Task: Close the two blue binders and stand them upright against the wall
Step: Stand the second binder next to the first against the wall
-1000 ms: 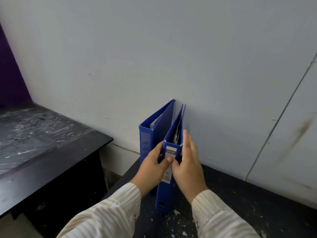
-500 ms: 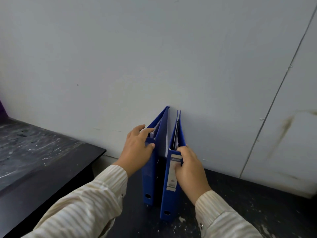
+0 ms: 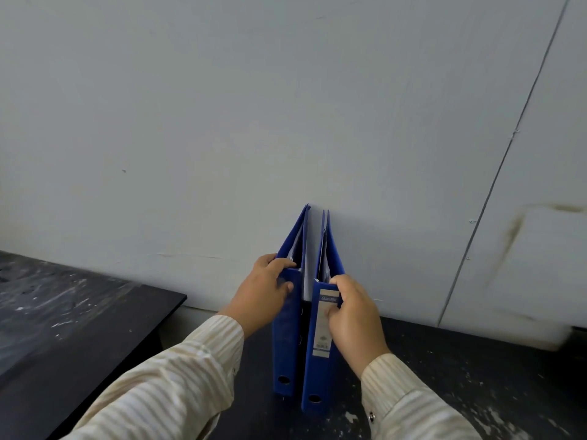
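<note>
Against the pale wall (image 3: 222,122), on the dark, paint-flecked tabletop (image 3: 460,376), the left blue binder (image 3: 287,344) and the right blue binder (image 3: 317,376) stood upright side by side, spines toward the near side. A second earlier both hands had been on the right blue binder; the left hand (image 3: 263,290) had since shifted to the left blue binder, its grip curled over the spine's top, while the right hand (image 3: 352,312) kept its grip clamped round its own spine's top. Covers that had gaped were now drawn nearly shut, far edges at the wall, so the task looked almost finished.
</note>
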{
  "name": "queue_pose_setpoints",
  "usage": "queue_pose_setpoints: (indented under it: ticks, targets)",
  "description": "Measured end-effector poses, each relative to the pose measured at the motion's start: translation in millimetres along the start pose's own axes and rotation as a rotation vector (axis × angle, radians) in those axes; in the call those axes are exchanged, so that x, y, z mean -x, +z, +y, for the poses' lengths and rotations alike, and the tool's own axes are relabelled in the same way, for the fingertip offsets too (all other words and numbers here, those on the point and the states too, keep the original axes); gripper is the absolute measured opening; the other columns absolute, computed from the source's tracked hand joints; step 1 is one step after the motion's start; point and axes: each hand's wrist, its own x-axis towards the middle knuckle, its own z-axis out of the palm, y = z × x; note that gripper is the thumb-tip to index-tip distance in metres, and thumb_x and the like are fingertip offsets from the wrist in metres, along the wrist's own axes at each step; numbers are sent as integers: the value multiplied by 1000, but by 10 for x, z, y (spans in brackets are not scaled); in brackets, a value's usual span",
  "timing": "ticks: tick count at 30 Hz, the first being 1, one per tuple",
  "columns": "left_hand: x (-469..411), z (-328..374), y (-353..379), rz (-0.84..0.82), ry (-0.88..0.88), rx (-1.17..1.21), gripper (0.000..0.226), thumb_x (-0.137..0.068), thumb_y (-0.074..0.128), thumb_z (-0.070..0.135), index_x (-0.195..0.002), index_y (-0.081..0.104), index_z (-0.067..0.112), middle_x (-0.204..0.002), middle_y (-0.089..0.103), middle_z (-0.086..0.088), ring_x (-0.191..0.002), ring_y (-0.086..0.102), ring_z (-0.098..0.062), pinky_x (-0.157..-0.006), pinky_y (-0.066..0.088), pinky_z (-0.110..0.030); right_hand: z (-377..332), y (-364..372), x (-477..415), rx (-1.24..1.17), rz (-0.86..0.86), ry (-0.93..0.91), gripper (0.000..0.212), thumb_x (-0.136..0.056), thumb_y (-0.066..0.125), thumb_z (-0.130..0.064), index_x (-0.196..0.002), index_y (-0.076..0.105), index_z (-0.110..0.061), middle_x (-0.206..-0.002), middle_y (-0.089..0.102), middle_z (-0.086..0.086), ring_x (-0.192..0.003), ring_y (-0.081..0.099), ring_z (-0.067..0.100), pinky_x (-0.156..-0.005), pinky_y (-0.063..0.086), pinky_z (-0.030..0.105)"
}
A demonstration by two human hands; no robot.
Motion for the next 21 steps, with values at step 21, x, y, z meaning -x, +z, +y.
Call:
queue_pose_setpoints:
  ticks: [21]
  targets:
    - [-79,-95,25,-63,51,94,36,-89,61,22,-122,54,35,-151,25,6,-107,46,-5,-89,39,-18,17,237,-202,44,96,-10,27,-88,56,-1,-96,50,-26,-99,53,-6,-83,55,7,-58,41,9]
